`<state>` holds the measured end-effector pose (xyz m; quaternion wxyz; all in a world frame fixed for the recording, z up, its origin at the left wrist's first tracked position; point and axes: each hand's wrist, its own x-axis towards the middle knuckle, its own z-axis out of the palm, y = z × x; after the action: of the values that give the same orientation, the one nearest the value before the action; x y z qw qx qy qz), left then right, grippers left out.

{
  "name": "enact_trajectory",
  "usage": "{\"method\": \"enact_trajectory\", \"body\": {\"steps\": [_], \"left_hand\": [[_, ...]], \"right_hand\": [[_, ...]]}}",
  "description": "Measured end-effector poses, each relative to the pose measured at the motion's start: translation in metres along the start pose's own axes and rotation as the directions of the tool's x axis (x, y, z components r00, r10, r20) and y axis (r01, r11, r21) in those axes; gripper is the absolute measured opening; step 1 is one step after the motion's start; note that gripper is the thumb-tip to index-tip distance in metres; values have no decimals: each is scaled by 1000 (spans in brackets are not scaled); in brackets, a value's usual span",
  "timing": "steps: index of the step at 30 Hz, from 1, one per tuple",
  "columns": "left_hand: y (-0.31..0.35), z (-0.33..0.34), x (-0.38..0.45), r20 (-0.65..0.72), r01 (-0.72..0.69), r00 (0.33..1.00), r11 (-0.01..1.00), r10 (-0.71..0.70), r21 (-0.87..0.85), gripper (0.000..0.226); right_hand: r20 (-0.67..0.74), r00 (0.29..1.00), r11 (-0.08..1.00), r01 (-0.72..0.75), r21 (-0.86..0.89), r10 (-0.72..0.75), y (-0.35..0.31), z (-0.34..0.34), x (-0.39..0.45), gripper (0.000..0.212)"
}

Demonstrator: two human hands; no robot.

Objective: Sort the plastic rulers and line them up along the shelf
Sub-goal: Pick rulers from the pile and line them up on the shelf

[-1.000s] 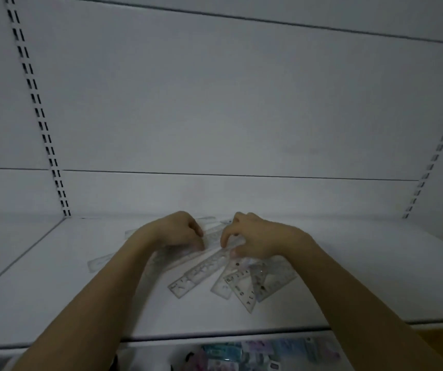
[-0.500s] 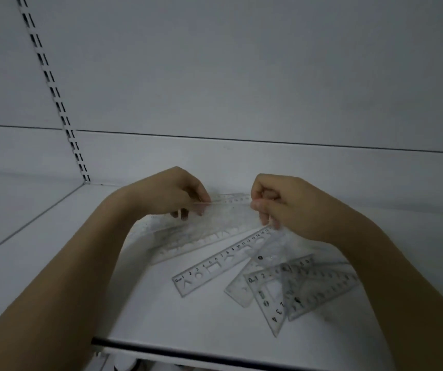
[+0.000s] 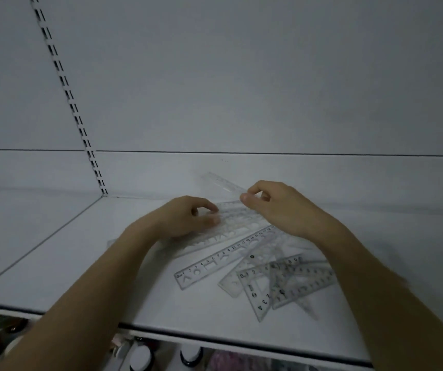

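Note:
Several clear plastic rulers lie in a loose pile on the white shelf (image 3: 81, 266). A long stencil ruler (image 3: 215, 261) slants across the middle, with set squares (image 3: 276, 285) overlapping to its right. My right hand (image 3: 274, 204) pinches one clear ruler (image 3: 223, 183) by its near end and holds it lifted above the pile, its far end pointing back left. My left hand (image 3: 188, 218) rests with curled fingers on another clear stencil ruler (image 3: 231, 223) that lies flat on the shelf.
A white back panel with a slotted upright (image 3: 67, 97) rises behind the shelf. Below the shelf's front edge (image 3: 215, 338) bottles (image 3: 140, 357) and other goods stand on a lower level. A seam divides this shelf from the one to the left.
My right hand has lifted one ruler out of the pile and tilted it up toward the back. My left hand let go of it and dropped onto the pile.

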<state>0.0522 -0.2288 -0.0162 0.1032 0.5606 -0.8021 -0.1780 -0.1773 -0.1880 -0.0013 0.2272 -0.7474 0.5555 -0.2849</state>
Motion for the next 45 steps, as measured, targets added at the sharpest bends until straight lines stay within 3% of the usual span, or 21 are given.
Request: {"method": "enact_trajectory", "body": {"steps": [4, 11, 16, 21, 26, 33, 38, 45], "left_hand": [[2, -6, -15, -67, -31, 997, 999, 32, 10, 36], [-57, -48, -81, -226, -7, 974, 1000, 2, -22, 29], [-109, -76, -140, -264, 47, 962, 997, -61, -62, 32], [-181, -109, -220, -380, 130, 913, 989, -149, -75, 33], [-251, -116, -313, -389, 203, 897, 977, -212, -65, 35], [-349, -163, -411, -479, 325, 813, 941, -330, -96, 27], [-423, -198, -436, -513, 430, 754, 899, -410, -85, 30], [-516, -216, -420, -511, 481, 708, 863, -487, -156, 32]], "right_hand": [[34, 998, 994, 49, 101, -53, -13, 4, -10, 35], [97, 986, 990, 136, 23, -138, -62, 21, -18, 29], [45, 987, 983, 156, -95, -152, -120, 59, -19, 30], [89, 981, 974, 185, -131, -174, -203, 117, -14, 32], [94, 968, 969, 239, -59, -233, -296, 215, -16, 32], [182, 913, 918, 386, -92, -365, -422, 314, 12, 32], [220, 878, 887, 452, -93, -425, -477, 362, 47, 30], [234, 868, 894, 447, 17, -438, -503, 440, 125, 36]]}}
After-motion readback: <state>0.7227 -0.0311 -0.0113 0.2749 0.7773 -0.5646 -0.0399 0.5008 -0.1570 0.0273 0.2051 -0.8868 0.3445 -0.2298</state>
